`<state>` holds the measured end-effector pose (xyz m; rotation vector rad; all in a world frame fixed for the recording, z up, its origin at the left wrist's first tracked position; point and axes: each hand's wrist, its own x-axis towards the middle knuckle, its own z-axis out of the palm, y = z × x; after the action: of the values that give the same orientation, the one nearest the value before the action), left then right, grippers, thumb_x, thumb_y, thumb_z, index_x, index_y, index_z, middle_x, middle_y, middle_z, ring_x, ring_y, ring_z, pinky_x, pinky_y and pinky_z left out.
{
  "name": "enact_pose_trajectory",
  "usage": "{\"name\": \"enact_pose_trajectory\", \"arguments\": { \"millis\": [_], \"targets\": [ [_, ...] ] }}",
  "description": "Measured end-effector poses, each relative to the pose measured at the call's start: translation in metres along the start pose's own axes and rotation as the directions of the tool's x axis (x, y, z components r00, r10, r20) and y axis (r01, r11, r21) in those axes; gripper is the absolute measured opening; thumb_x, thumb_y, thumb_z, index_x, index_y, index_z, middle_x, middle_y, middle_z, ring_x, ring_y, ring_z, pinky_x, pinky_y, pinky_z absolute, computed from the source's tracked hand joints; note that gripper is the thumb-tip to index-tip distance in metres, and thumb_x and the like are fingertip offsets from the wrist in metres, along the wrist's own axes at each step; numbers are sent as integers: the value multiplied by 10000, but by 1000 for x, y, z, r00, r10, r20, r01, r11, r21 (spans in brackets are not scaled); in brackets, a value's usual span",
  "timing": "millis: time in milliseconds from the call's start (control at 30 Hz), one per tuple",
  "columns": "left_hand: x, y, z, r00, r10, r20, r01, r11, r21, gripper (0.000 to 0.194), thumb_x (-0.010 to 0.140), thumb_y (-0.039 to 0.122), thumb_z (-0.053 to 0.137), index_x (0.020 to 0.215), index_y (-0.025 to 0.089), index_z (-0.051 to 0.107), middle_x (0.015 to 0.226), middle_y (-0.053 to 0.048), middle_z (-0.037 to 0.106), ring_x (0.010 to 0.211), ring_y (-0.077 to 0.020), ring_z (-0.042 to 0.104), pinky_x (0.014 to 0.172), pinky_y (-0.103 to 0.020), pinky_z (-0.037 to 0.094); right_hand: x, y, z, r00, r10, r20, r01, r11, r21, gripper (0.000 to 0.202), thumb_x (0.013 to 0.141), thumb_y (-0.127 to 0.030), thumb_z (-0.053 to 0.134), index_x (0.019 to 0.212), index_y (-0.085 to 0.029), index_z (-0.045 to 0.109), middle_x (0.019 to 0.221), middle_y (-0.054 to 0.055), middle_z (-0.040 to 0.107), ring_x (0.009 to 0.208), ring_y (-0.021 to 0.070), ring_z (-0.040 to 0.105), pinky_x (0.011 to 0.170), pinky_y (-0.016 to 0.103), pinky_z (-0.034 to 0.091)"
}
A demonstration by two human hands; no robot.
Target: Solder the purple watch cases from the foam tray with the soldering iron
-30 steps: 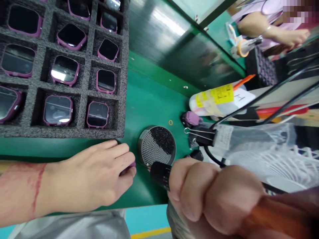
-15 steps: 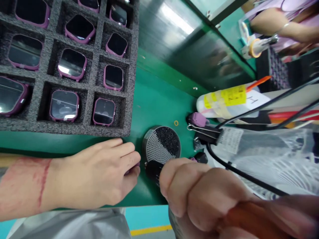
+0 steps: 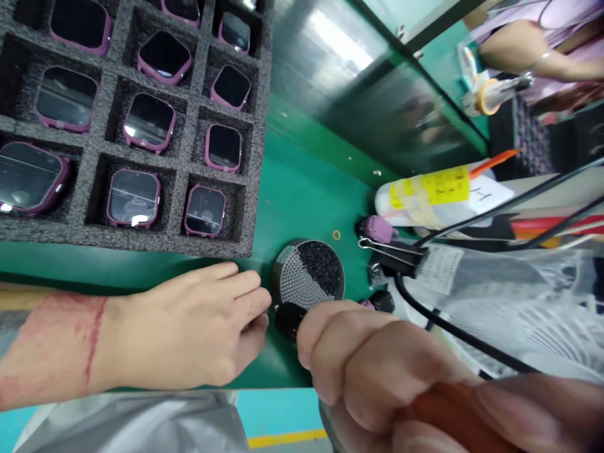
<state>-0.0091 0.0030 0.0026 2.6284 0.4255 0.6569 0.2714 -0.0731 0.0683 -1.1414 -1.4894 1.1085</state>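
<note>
My right hand [image 3: 377, 368] is closed around a tool [image 3: 289, 319], its black nose at the near edge of a round dish [image 3: 306, 274]; whether they touch, I can't tell. Dark bits cover part of the dish's dimpled face. My left hand [image 3: 202, 330] rests on the green worktop [image 3: 302, 189] with its fingers curled; I cannot tell whether they grip anything. Just beyond it sits a grey foam tray [image 3: 255, 207], with purple-rimmed watches [image 3: 205, 211] in its compartments. A small orange ring [image 3: 336, 234] lies near the dish.
</note>
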Motion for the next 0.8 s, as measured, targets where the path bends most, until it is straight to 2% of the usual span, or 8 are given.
{"name": "enact_pose_trajectory", "arguments": {
  "millis": [67, 133, 200, 267, 333, 433, 633, 800],
  "targets": [
    [0, 0, -2, 999, 22, 48, -23, 1000, 18, 98, 1143, 179, 751, 1135, 166, 848, 1031, -68, 737, 907, -260, 591, 780, -437, 491, -1, 1, 9, 995, -3, -102, 17, 991, 133, 306, 1138, -321, 818, 1407, -465, 786, 693, -60, 588, 505, 232, 589, 487, 476, 629],
    [-1, 0, -3, 993, 47, 106, -48, 999, 8, 115, 1123, 185, 745, 1187, 184, 841, 1112, -78, 762, 934, -268, 617, 814, -441, 529, 7, 5, 18, 969, -66, -238, 108, 980, 166, 319, 1179, -379, 814, 1480, -457, 745, 703, -90, 575, 475, 180, 539, 480, 428, 605],
    [-3, 0, -4, 986, 78, 148, -76, 997, -15, 88, 1100, 205, 763, 1156, 212, 830, 1253, -103, 797, 1019, -284, 668, 872, -443, 568, 19, 11, 29, 926, -111, -361, 170, 976, 134, 271, 1168, -323, 849, 1405, -415, 756, 771, -90, 626, 506, 155, 570, 516, 407, 620],
    [-6, 1, -4, 982, 101, 156, -99, 995, -23, 89, 1098, 229, 762, 1151, 221, 833, 1426, -140, 807, 1159, -316, 711, 971, -455, 599, 30, 18, 41, 891, -147, -429, 221, 967, 129, 229, 1151, -313, 874, 1320, -400, 748, 770, -110, 627, 488, 138, 546, 502, 386, 601],
    [-8, 1, -3, 984, 119, 130, -116, 993, -27, 129, 1126, 241, 718, 1172, 219, 837, 1526, -163, 797, 1269, -343, 721, 1082, -480, 601, 37, 25, 50, 878, -159, -452, 249, 957, 147, 261, 1129, -324, 901, 1303, -396, 720, 745, -132, 626, 458, 127, 517, 477, 367, 578],
    [-7, 1, -2, 992, 106, 64, -106, 994, 4, 219, 1180, 205, 621, 1185, 205, 840, 1502, -171, 816, 1288, -352, 730, 1139, -510, 580, 41, 33, 54, 866, -141, -480, 255, 950, 181, 321, 1097, -308, 935, 1298, -366, 692, 755, -140, 672, 457, 112, 525, 484, 348, 580],
    [-3, 3, -4, 998, 46, 52, -50, 995, 86, 330, 1252, 161, 521, 1249, 176, 851, 1336, -141, 869, 1110, -307, 753, 923, -477, 569, 40, 34, 50, 871, -160, -464, 282, 937, 206, 272, 1101, -236, 888, 1278, -329, 703, 792, -138, 719, 488, 90, 574, 525, 324, 617],
    [-6, 3, -2, 997, 15, 77, -21, 997, 78, 257, 1232, 192, 602, 1307, 160, 846, 1275, -126, 853, 1021, -288, 706, 835, -470, 531, 39, 36, 54, 873, -155, -462, 273, 941, 200, 262, 1108, -246, 882, 1252, -332, 680, 809, -137, 728, 495, 93, 594, 540, 330, 629]
  ]
}}
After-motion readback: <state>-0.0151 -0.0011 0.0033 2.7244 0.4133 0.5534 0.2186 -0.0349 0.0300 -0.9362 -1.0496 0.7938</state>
